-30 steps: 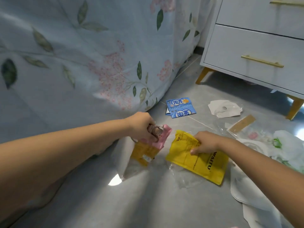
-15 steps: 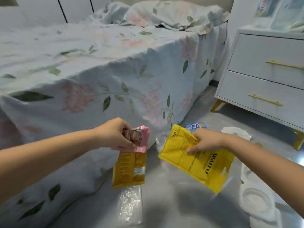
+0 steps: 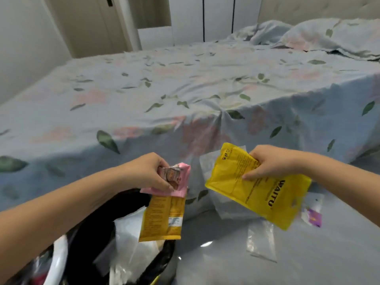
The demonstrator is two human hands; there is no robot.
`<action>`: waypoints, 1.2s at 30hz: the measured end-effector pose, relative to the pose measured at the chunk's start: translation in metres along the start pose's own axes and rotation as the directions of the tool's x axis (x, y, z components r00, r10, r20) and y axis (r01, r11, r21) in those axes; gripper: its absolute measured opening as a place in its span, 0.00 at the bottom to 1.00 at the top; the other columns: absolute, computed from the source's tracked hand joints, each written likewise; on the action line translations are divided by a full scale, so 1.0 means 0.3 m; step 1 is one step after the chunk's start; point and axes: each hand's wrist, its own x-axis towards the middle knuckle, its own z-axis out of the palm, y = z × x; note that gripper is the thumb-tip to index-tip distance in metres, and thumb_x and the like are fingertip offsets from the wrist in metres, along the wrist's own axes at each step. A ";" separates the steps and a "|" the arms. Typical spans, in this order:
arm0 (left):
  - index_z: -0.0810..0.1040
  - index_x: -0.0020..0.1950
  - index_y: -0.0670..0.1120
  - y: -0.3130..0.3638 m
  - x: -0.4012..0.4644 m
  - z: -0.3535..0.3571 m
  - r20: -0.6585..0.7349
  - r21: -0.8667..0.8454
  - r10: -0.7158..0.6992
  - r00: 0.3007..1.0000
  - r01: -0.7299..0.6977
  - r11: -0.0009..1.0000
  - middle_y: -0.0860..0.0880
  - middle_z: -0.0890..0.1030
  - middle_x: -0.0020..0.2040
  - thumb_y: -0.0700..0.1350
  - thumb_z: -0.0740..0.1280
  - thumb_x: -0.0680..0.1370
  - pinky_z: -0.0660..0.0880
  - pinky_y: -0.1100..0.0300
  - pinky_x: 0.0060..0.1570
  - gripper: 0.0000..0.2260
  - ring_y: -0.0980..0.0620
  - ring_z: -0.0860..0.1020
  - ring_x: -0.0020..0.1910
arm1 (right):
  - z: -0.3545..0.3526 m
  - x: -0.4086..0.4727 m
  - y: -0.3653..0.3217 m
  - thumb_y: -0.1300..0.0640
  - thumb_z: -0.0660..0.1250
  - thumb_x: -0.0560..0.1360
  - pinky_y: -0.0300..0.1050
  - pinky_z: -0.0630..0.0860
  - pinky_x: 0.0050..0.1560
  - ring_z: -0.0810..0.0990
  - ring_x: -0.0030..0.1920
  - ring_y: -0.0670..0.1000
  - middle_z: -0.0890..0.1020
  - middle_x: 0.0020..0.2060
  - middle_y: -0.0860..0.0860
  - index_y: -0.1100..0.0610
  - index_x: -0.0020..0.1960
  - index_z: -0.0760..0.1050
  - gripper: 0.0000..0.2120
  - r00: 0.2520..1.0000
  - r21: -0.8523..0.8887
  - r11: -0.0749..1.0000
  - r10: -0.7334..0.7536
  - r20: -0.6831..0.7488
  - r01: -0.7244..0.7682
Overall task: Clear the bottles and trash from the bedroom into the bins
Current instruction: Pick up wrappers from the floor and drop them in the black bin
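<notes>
My left hand (image 3: 151,171) grips a bunch of wrappers: a pink packet (image 3: 182,182) with an orange-yellow packet (image 3: 162,219) hanging below it. This bunch hangs just above the open bin (image 3: 86,233), which is lined with a black bag and holds white plastic trash. My right hand (image 3: 265,163) pinches a bright yellow packet (image 3: 257,188) printed with "WAITU", with clear plastic wrap (image 3: 226,206) behind it. That packet hangs over the grey floor, to the right of the bin.
The bed (image 3: 185,89) with its floral blue sheet fills the view ahead, its side hanging just behind my hands. A clear plastic bag (image 3: 261,241) and a small purple-printed wrapper (image 3: 312,217) lie on the floor at right. A door and wardrobe stand beyond.
My view has swung up and left from the nightstand to the bed and bin. Both hands have lifted their packets off the floor, and the left bunch now hangs over the bin.
</notes>
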 end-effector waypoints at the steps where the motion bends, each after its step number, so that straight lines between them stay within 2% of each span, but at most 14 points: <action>1: 0.84 0.38 0.47 -0.057 -0.038 -0.014 -0.015 -0.019 -0.040 0.999 0.040 0.999 0.54 0.78 0.29 0.43 0.77 0.66 0.69 0.62 0.34 0.04 0.58 0.74 0.29 | -0.001 0.026 -0.076 0.43 0.71 0.71 0.47 0.79 0.47 0.83 0.43 0.48 0.85 0.42 0.51 0.58 0.47 0.81 0.17 0.999 -0.022 0.999 -0.038 0.005 0.038; 7: 0.83 0.39 0.42 -0.347 -0.161 -0.043 -0.133 -0.164 -0.250 0.959 0.227 0.960 0.47 0.79 0.32 0.44 0.77 0.65 0.69 0.60 0.35 0.08 0.52 0.75 0.33 | 0.074 0.171 -0.467 0.46 0.70 0.72 0.38 0.70 0.32 0.76 0.32 0.46 0.76 0.30 0.49 0.59 0.38 0.75 0.16 0.972 -0.036 0.971 -0.235 -0.005 0.235; 9: 0.82 0.38 0.43 -0.415 -0.174 -0.047 -0.188 -0.225 -0.312 0.931 0.268 0.937 0.48 0.77 0.31 0.42 0.77 0.67 0.67 0.61 0.32 0.06 0.53 0.73 0.30 | 0.130 0.225 -0.549 0.47 0.70 0.72 0.42 0.72 0.35 0.77 0.36 0.49 0.78 0.33 0.50 0.60 0.39 0.76 0.16 0.967 0.000 0.967 -0.255 -0.019 0.255; 12: 0.78 0.36 0.44 -0.508 -0.174 -0.038 -0.220 -0.257 -0.421 0.880 0.364 0.895 0.47 0.75 0.31 0.43 0.78 0.66 0.67 0.60 0.30 0.09 0.52 0.72 0.30 | 0.240 0.308 -0.616 0.47 0.70 0.72 0.50 0.78 0.46 0.81 0.46 0.56 0.83 0.44 0.57 0.66 0.45 0.79 0.19 0.973 0.113 0.967 -0.229 0.000 0.228; 16: 0.80 0.46 0.40 -0.595 -0.139 0.042 -0.140 -0.170 -0.480 0.866 0.456 0.874 0.43 0.79 0.40 0.45 0.77 0.66 0.70 0.58 0.36 0.14 0.49 0.76 0.39 | 0.405 0.386 -0.640 0.47 0.70 0.72 0.53 0.77 0.45 0.81 0.47 0.60 0.83 0.44 0.62 0.69 0.45 0.77 0.23 0.981 0.190 0.971 -0.169 0.099 0.148; 19: 0.75 0.41 0.45 -0.621 -0.116 0.132 -0.083 0.004 -0.498 0.863 0.500 0.866 0.47 0.77 0.39 0.48 0.76 0.66 0.71 0.60 0.36 0.13 0.48 0.80 0.45 | 0.507 0.409 -0.637 0.47 0.70 0.72 0.47 0.67 0.34 0.74 0.36 0.55 0.74 0.32 0.55 0.58 0.31 0.67 0.20 0.978 0.192 0.976 -0.133 0.162 0.101; 21: 0.77 0.43 0.46 -0.636 -0.105 0.191 -0.064 0.132 -0.496 0.866 0.500 0.856 0.45 0.80 0.44 0.51 0.76 0.66 0.76 0.58 0.40 0.14 0.46 0.82 0.51 | 0.556 0.413 -0.648 0.48 0.70 0.72 0.44 0.62 0.30 0.69 0.33 0.52 0.68 0.29 0.51 0.54 0.30 0.61 0.22 0.976 0.158 0.983 -0.120 0.181 0.092; 23: 0.78 0.57 0.42 -0.650 -0.092 0.240 -0.032 0.269 -0.493 0.869 0.483 0.834 0.44 0.81 0.55 0.52 0.75 0.68 0.79 0.54 0.52 0.22 0.44 0.81 0.56 | 0.593 0.405 -0.671 0.47 0.71 0.72 0.43 0.65 0.30 0.72 0.35 0.51 0.70 0.32 0.51 0.57 0.36 0.67 0.17 0.976 0.038 0.992 -0.129 0.178 0.124; 24: 0.77 0.61 0.42 -0.649 -0.090 0.254 0.007 0.354 -0.502 0.865 0.467 0.810 0.44 0.81 0.58 0.51 0.75 0.68 0.78 0.52 0.56 0.25 0.44 0.80 0.57 | 0.605 0.395 -0.684 0.47 0.71 0.71 0.44 0.70 0.34 0.76 0.41 0.54 0.75 0.38 0.52 0.59 0.44 0.71 0.16 0.973 -0.043 0.988 -0.137 0.185 0.147; 26: 0.75 0.64 0.42 -0.627 -0.093 0.249 0.081 0.461 -0.522 0.849 0.433 0.775 0.44 0.80 0.59 0.50 0.76 0.68 0.78 0.53 0.57 0.27 0.44 0.80 0.58 | 0.614 0.380 -0.699 0.47 0.73 0.69 0.49 0.76 0.47 0.78 0.54 0.59 0.77 0.54 0.57 0.62 0.61 0.69 0.29 0.978 -0.143 0.977 -0.139 0.154 0.161; 28: 0.75 0.61 0.43 -0.581 -0.110 0.193 0.025 0.502 -0.481 0.876 0.406 0.764 0.45 0.80 0.58 0.51 0.75 0.68 0.78 0.52 0.54 0.25 0.44 0.80 0.57 | 0.585 0.366 -0.693 0.44 0.73 0.68 0.52 0.77 0.52 0.77 0.59 0.60 0.76 0.59 0.57 0.62 0.65 0.65 0.34 0.983 -0.141 0.973 -0.176 0.050 0.181; 32: 0.73 0.62 0.47 -0.442 -0.165 0.039 -0.252 0.547 -0.297 0.921 0.389 0.741 0.46 0.75 0.60 0.56 0.70 0.71 0.76 0.50 0.54 0.23 0.44 0.75 0.61 | 0.418 0.317 -0.602 0.37 0.65 0.72 0.52 0.77 0.53 0.77 0.58 0.57 0.78 0.57 0.55 0.57 0.64 0.70 0.30 0.958 -0.117 0.966 -0.247 -0.145 0.232; 34: 0.72 0.63 0.49 -0.351 -0.169 0.002 -0.294 0.525 -0.194 0.936 0.328 0.786 0.47 0.76 0.61 0.57 0.67 0.74 0.76 0.49 0.55 0.21 0.45 0.75 0.61 | 0.331 0.269 -0.505 0.37 0.61 0.75 0.52 0.78 0.53 0.79 0.55 0.54 0.81 0.55 0.51 0.53 0.63 0.73 0.25 0.963 -0.087 0.980 -0.195 -0.185 0.181; 36: 0.73 0.64 0.51 -0.246 -0.145 0.000 -0.261 0.473 -0.087 0.961 0.206 0.857 0.50 0.77 0.61 0.58 0.65 0.76 0.76 0.50 0.55 0.19 0.47 0.76 0.60 | 0.264 0.207 -0.387 0.38 0.59 0.76 0.52 0.78 0.53 0.80 0.53 0.52 0.82 0.53 0.49 0.52 0.59 0.76 0.22 0.985 -0.045 0.995 -0.092 -0.145 0.087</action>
